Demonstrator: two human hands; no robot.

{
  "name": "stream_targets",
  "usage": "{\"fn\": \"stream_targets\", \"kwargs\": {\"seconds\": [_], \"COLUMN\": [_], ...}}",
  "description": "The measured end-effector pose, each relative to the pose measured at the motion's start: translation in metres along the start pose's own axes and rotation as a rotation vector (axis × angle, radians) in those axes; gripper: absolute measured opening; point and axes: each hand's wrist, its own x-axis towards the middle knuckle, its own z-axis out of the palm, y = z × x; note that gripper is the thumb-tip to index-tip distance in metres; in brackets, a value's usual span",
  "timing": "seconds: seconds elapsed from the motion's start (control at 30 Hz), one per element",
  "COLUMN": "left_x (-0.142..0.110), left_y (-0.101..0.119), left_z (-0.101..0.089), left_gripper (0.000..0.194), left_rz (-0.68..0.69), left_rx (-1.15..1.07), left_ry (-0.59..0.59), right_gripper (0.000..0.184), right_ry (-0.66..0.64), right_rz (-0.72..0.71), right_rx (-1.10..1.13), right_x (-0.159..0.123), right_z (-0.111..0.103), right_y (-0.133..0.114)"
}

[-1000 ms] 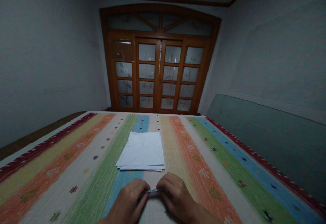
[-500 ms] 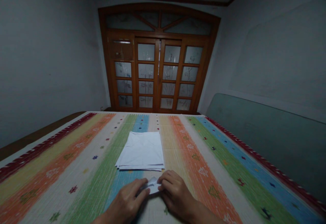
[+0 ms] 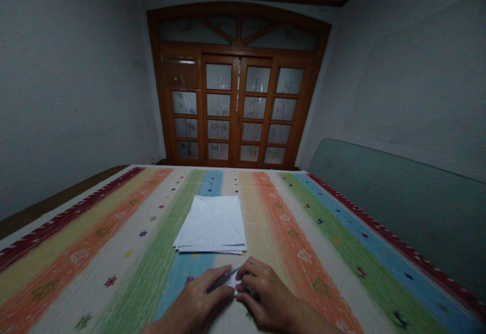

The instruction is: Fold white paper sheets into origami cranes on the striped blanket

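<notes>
"Item one, the grip?"

"Two bare hands. Left hand (image 3: 201,294): thumb and forefinger a little parted, a small piece of white paper (image 3: 232,281) between them. Right hand (image 3: 261,286): fingers curled, tips gathered at the paper's right end. From where I stand both have hold of it; how tightly, I cannot tell."

"The paper's lie?"

"Squarely between the two sets of fingertips, neither hand nearer. Its visible strip seems to slant, away from the person toward the right hand. Fingers cover much of it, so the true long axis and any folds go unrecorded."

"Item two?"

"Stack of white paper sheets (image 3: 211,225), edges slightly uneven. Just beyond the grip and a little to its left, untouched; its near right corner comes closest to the right hand's knuckles."

"Beneath?"

"Striped tablecloth (image 3: 304,253), spreading all round the grip."

"Farthest off?"

"Wooden door with glass panes (image 3: 238,116), well beyond the stack."
</notes>
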Motion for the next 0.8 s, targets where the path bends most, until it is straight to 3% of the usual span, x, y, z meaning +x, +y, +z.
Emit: {"fn": "stream_targets", "kwargs": {"seconds": [0.33, 0.43, 0.63, 0.8], "left_x": [-0.003, 0.002, 0.018, 0.023], "left_y": [-0.004, 0.0, 0.009, 0.009], "left_z": [0.004, 0.001, -0.001, 0.002], "left_gripper": [0.035, 0.039, 0.018, 0.017], "left_rz": [-0.028, -0.142, -0.485, -0.564], "left_rx": [-0.152, -0.271, -0.367, -0.412], "left_ry": [-0.107, -0.158, -0.11, -0.052], "right_gripper": [0.009, 0.014, 0.014, 0.015], "right_ry": [0.01, 0.0, -0.016, 0.035], "right_rz": [-0.002, -0.044, 0.037, 0.137], "right_rx": [-0.086, -0.128, -0.113, -0.017], "right_x": [-0.004, -0.002, 0.004, 0.007], "right_z": [0.003, 0.004, 0.003, 0.003], "right_y": [-0.001, -0.001, -0.007, -0.01]}}
